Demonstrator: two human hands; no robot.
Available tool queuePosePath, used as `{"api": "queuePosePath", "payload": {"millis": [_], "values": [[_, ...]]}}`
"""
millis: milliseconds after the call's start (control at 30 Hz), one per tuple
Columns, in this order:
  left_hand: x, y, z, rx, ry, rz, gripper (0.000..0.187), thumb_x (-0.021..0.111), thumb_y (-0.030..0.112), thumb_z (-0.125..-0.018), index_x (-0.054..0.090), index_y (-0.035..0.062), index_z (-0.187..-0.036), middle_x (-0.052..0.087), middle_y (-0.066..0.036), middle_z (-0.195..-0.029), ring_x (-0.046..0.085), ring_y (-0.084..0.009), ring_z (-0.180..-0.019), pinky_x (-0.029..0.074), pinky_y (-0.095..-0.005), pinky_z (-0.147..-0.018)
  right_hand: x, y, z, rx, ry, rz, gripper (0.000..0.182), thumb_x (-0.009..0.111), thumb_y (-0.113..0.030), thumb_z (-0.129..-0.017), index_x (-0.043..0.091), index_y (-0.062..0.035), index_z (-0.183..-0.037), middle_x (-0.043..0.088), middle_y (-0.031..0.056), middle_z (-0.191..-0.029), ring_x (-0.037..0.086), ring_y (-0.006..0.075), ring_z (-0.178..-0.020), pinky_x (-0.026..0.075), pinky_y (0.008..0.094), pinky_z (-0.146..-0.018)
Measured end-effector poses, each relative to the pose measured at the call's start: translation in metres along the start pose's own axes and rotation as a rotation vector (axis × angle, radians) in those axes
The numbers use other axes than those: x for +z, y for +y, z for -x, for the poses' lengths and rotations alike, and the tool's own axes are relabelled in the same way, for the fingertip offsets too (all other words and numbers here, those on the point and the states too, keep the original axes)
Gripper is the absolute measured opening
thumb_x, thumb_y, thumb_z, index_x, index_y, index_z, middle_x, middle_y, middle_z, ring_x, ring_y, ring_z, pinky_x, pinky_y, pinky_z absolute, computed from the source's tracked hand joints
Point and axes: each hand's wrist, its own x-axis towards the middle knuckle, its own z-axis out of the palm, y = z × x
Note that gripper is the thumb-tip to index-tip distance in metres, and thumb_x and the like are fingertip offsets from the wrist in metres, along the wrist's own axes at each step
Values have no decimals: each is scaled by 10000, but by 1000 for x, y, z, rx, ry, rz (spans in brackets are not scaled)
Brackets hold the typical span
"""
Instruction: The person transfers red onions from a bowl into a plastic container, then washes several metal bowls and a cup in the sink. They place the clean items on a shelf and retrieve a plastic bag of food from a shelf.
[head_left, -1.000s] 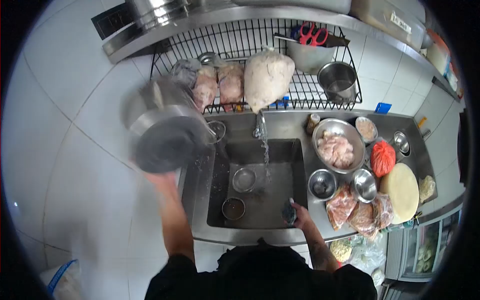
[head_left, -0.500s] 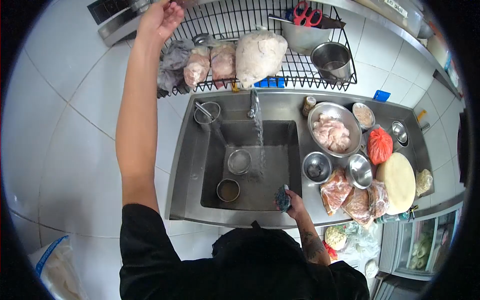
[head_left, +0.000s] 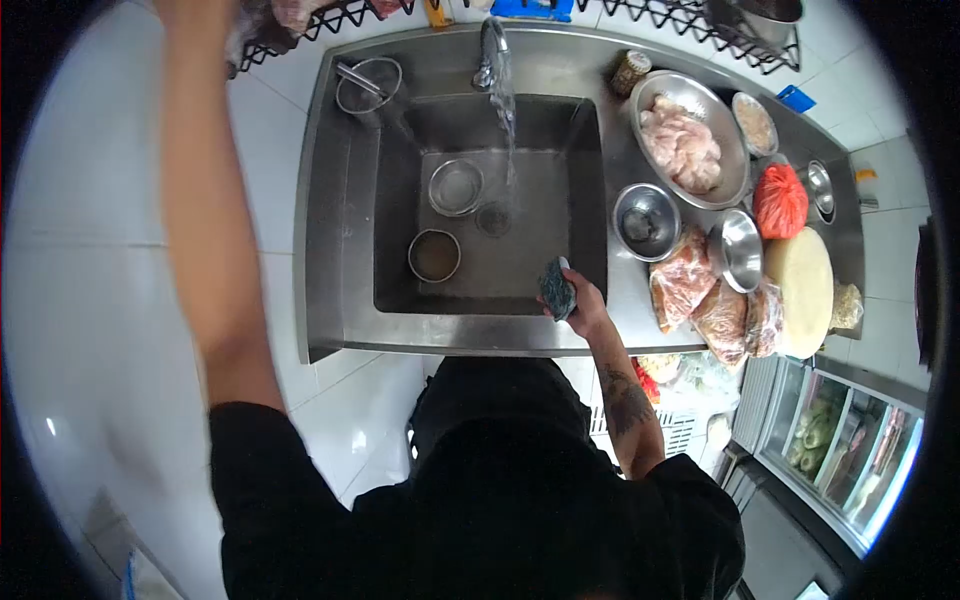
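Observation:
My right hand [head_left: 587, 306] grips a dark scouring sponge [head_left: 556, 287] at the front right corner of the steel sink [head_left: 338, 210]. My left arm is stretched up along the white tiled wall. My left hand [head_left: 195, 8] is at the top edge of the picture, mostly cut off, next to the end of a wire rack [head_left: 262, 28]; what it holds is hidden. Water runs from the tap [head_left: 488, 45] into the basin. In the basin sit a small steel bowl [head_left: 455, 187] and a bowl of brownish liquid [head_left: 435, 257].
On the counter to the right are a large bowl of raw meat [head_left: 690, 140], two small steel bowls [head_left: 647, 220], a red bag [head_left: 780, 200], bagged meat [head_left: 685, 282] and a round cream board [head_left: 805, 290]. A glass-door cooler [head_left: 830, 430] stands lower right.
One second ago my left hand held a steel pot up near the rack; it then reached higher with nothing in it and now sits at the top edge. The view tilted down. My right hand kept the sponge.

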Motion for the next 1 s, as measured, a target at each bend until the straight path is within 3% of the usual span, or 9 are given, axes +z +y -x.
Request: {"api": "queuePosePath", "payload": {"millis": [67, 133, 167, 233, 400, 467, 733, 900, 1000], "values": [[-25, 52, 92, -88, -98, -390, 305, 693, 217, -812, 565, -46, -898, 621, -173, -910, 595, -309, -802, 464, -393, -739, 3, 4, -21, 28, -15, -29, 326, 435, -294, -962, 537, -20, -1108, 649, 129, -931, 668, 273, -787, 557, 389, -587], [-17, 138, 223, -577, -39, 329, 139, 647, 93, -848, 573, -22, -869, 620, -123, -881, 603, -225, -813, 477, -330, -752, 21, 2, -28, 14, 19, -10, 314, 445, -297, -956, 512, -31, -1111, 626, 114, -906, 662, 247, -773, 551, 370, -577], [-30, 163, 269, -560, -369, 356, 53, 608, 44, -858, 575, 14, -887, 618, -107, -869, 606, -208, -805, 483, -323, -741, 31, -2, -30, -1, 38, -1, 310, 450, -298, -953, 500, -37, -1112, 615, 107, -893, 658, 235, -766, 548, 360, -572], [-41, 213, 405, -1296, -873, 385, 119, 621, 51, -817, 591, 47, -933, 623, -83, -802, 616, -176, -731, 498, -320, -679, 41, -3, -39, -14, 72, -5, 304, 448, -287, -953, 506, -38, -1116, 621, 106, -913, 659, 230, -776, 548, 356, -585], [-67, 246, 730, -1282, -1718, 198, 581, 501, 364, -932, 373, 34, -1392, 400, -204, -1417, 401, -378, -1288, 382, -436, -1010, 45, -13, -60, -76, 88, -46, 350, 441, -282, -960, 486, -13, -1178, 618, 120, -975, 663, 247, -837, 563, 352, -625], [-30, 257, 694, -2408, -1506, -54, 570, 458, 381, -955, 358, 48, -1406, 390, -175, -1422, 414, -349, -1269, 368, -454, -1010, 38, -6, -70, -104, 78, -121, 361, 442, -288, -958, 487, -16, -1192, 621, 130, -1007, 663, 263, -858, 570, 364, -639], [-10, 246, 783, -1188, -2243, -104, 562, 594, 362, -869, 504, 16, -1303, 549, -148, -1289, 523, -282, -1177, 444, -411, -915, 46, -4, -125, -120, -16, -203, 393, 507, -314, -920, 497, -40, -1202, 629, 126, -1041, 665, 275, -872, 565, 381, -644], [-2, 242, 841, -2123, -1600, -166, 463, 586, 322, -865, 570, 41, -1233, 565, -148, -1271, 560, -274, -1133, 467, -410, -880, 64, -25, -133, -189, -9, -63, 367, 523, -301, -921, 496, -53, -1191, 621, 107, -1025, 667, 244, -856, 559, 358, -632], [-2, 229, 864, -2249, -1443, -251, 409, 581, 298, -863, 609, 55, -1191, 574, -149, -1260, 583, -270, -1107, 481, -410, -859, 60, -23, -137, -175, -14, -68, 345, 505, -277, -930, 495, -52, -1191, 621, 100, -1022, 665, 237, -838, 559, 349, -623]]}}
